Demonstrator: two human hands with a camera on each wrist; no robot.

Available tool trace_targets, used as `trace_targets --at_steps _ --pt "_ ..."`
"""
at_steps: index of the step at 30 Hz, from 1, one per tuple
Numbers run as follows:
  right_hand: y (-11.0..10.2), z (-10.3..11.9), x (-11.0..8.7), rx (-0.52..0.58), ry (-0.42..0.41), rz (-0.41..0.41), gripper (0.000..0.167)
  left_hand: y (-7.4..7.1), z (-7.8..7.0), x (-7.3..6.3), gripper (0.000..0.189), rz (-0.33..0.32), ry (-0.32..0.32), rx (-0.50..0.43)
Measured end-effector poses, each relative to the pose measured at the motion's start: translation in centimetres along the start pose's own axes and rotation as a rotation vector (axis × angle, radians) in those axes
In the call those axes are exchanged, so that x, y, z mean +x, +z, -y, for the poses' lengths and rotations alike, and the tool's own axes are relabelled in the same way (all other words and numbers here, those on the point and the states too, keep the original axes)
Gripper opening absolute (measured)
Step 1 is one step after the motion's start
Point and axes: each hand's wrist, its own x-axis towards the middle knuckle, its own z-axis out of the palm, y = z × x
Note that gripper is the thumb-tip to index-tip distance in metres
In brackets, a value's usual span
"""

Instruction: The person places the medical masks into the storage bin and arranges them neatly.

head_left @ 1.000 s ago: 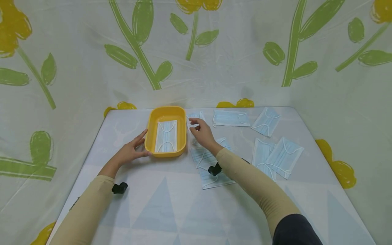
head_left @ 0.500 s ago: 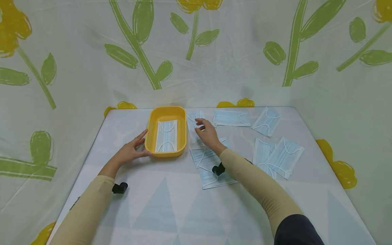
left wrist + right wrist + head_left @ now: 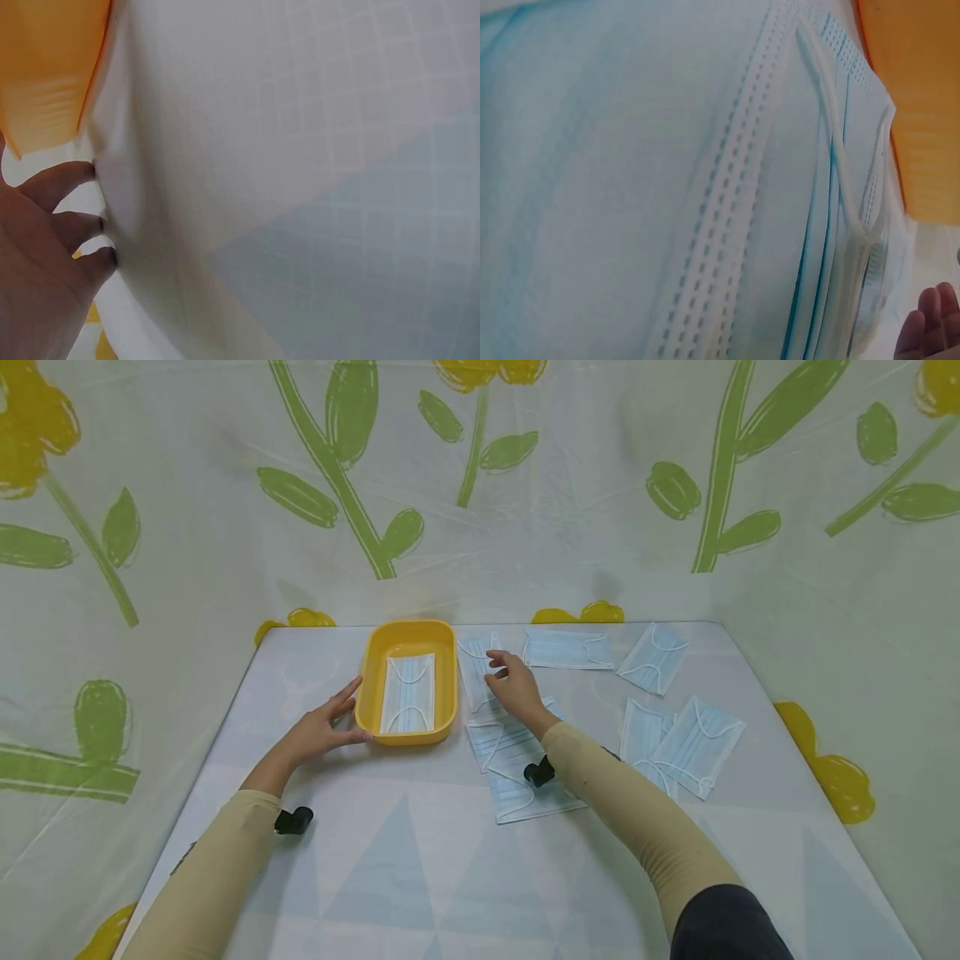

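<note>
A yellow tray stands left of centre in the head view, holding one pale blue face mask laid flat. At the tray's left side is my left hand, thumb at the near corner and fingers spread along the wall; the left wrist view shows those fingers beside the tray. To the right of the tray, my right hand is held over another face mask, its fingers loosely bent and nothing between them. Overlapping masks lie under the right wrist, filling much of the right wrist view.
Farther right on the table lie a sideways mask, a tilted mask and an overlapping pair, with one mask on top. A flower-printed curtain hangs behind the table's far edge.
My right hand has drawn back to the right, away from the tray's rim, uncovering more of the mask beside it. My left hand and the tray have stayed put.
</note>
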Motion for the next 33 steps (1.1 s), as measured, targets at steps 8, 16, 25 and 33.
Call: trace_targets --at_steps 8,16,25,33 --pt "-0.2 -0.6 0.2 -0.053 -0.002 -0.007 0.044 0.0 0.1 0.0 0.110 0.000 0.006 -0.005" --pt "-0.5 -1.4 0.5 -0.049 0.025 -0.018 0.044 0.0 0.2 0.1 0.110 0.001 0.000 -0.005" --pt "-0.6 -2.0 0.7 -0.076 0.032 -0.007 0.044 0.0 0.2 0.1 0.109 0.006 -0.010 -0.013" --pt "-0.8 -2.3 0.8 -0.132 0.027 -0.008 0.047 0.0 0.1 0.0 0.109 -0.002 0.005 -0.001"
